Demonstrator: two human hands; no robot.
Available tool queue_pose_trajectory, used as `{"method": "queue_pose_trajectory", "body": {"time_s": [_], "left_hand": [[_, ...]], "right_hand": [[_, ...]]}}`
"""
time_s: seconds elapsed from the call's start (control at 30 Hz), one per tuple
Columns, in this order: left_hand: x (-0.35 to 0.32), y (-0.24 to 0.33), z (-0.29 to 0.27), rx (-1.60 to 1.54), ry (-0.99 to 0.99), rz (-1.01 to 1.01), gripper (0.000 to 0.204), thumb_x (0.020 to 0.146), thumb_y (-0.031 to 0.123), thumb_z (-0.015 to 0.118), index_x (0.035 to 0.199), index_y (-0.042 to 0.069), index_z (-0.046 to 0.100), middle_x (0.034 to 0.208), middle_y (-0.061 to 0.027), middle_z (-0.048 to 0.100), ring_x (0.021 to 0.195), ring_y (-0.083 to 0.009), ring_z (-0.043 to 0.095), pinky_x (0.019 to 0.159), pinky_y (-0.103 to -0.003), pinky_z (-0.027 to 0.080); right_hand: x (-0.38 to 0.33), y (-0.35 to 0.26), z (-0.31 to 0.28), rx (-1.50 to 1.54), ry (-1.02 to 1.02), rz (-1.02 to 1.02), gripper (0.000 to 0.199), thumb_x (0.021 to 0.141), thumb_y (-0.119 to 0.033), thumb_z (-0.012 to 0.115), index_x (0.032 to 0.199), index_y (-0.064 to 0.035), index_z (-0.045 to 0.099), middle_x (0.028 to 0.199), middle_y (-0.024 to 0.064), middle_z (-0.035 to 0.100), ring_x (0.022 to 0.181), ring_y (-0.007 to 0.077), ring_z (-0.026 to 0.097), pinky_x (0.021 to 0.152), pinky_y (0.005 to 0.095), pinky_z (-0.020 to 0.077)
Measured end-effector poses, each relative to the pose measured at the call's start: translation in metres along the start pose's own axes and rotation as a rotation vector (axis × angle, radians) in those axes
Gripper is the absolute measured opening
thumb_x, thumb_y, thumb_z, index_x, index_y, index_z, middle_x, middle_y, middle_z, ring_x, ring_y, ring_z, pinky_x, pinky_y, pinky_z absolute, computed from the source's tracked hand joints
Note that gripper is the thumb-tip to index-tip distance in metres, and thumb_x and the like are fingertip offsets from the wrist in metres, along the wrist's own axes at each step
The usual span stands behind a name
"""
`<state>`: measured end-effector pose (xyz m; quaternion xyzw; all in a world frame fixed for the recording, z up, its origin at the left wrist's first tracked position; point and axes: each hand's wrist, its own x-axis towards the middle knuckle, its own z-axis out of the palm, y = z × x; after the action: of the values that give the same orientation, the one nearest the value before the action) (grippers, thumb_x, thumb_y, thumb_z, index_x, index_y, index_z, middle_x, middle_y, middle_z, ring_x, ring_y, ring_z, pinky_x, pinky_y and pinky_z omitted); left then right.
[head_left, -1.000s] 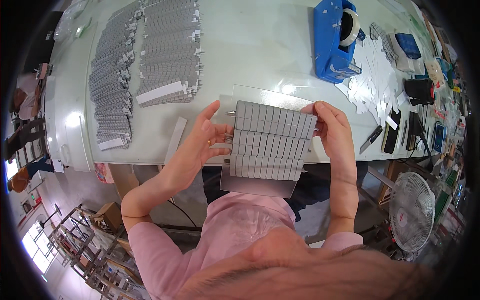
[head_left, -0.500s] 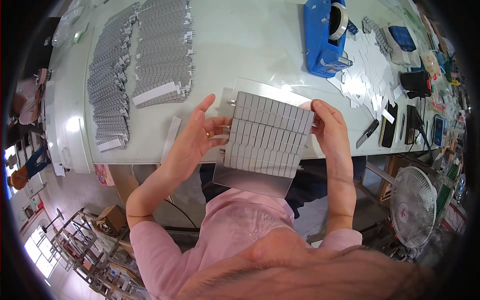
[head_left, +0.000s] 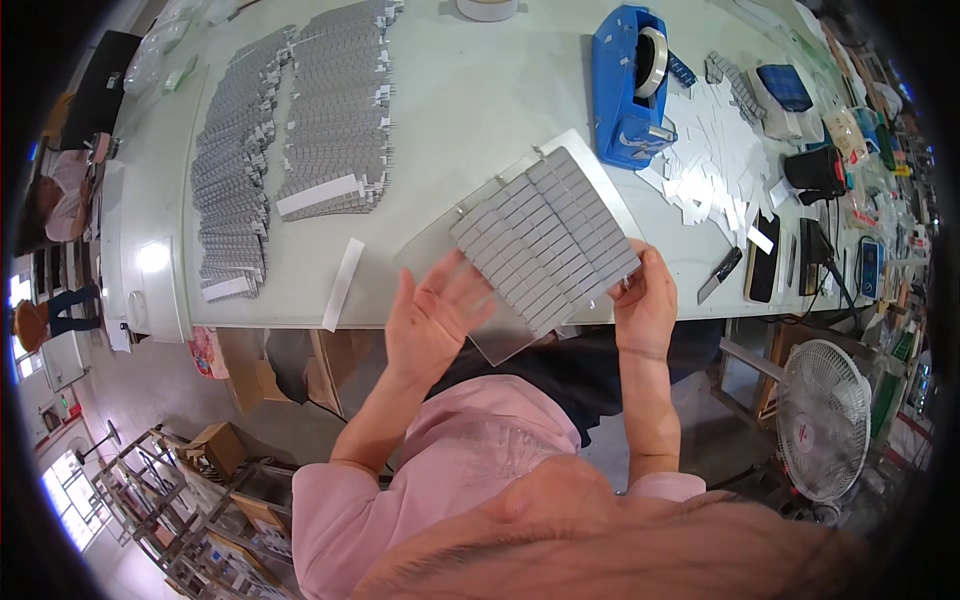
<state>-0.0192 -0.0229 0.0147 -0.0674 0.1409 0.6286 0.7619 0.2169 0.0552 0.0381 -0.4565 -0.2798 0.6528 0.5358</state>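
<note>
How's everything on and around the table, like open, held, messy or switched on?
Left hand: open, thumb spread away
Right hand: closed on the clear plate's edge
Clear plate: held, turned diagonally
Grey segmented strips: side by side on the plate
Blue tape dispenser: loaded with a tape roll
White strips: scattered, overlapping
Utility knife: lying down
White caged fan: can't tell if spinning

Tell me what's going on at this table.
A person's right hand holds a clear sheet bearing rows of grey blocks near its right-hand corner. The left hand is open, fingers by the sheet's bare part. Two long arrays of grey pieces lie on the left of the table; a blue tape dispenser stands on the right, beside a heap of white strips.
</note>
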Motion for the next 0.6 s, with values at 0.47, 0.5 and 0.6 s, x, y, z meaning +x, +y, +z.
{"method": "queue_pose_trajectory", "body": {"time_s": [0.47, 0.5, 0.6], "left_hand": [[0.027, 0.014, 0.035, 0.817, 0.24, 0.012, 0.05, 0.103, 0.041, 0.03, 0.132, 0.003, 0.043, 0.119, -0.0171, 0.059, 0.101, -0.0256, 0.061, 0.083, -0.042, 0.05], [0.03, 0.023, 0.037, 0.834, 0.238, -0.009, 0.049, 0.103, 0.041, 0.031, 0.13, 0.002, 0.045, 0.116, -0.0164, 0.061, 0.099, -0.0248, 0.062, 0.081, -0.04, 0.051], [0.039, 0.043, 0.043, 0.903, 0.128, -0.076, 0.049, 0.103, 0.041, 0.033, 0.129, 0.002, 0.046, 0.115, -0.0171, 0.062, 0.099, -0.0255, 0.063, 0.081, -0.039, 0.051]], "right_hand": [[-0.065, 0.008, -0.003, 0.177, 0.025, 0.05, 0.025, 0.097, -0.02, 0.044, 0.111, -0.0008, 0.052, 0.099, 0.0048, 0.059, 0.084, 0.012, 0.055, 0.078, 0.03, 0.055], [-0.069, 0.005, -0.002, 0.134, -0.03, 0.089, 0.029, 0.096, -0.021, 0.046, 0.115, 0.0006, 0.05, 0.104, 0.0069, 0.059, 0.096, 0.0141, 0.058, 0.08, 0.0315, 0.0547], [-0.062, 0.007, -0.022, 0.266, -0.211, 0.116, 0.037, 0.096, -0.027, 0.044, 0.117, 0.0025, 0.05, 0.108, 0.011, 0.06, 0.1, 0.0192, 0.061, 0.079, 0.0327, 0.0523]]}}
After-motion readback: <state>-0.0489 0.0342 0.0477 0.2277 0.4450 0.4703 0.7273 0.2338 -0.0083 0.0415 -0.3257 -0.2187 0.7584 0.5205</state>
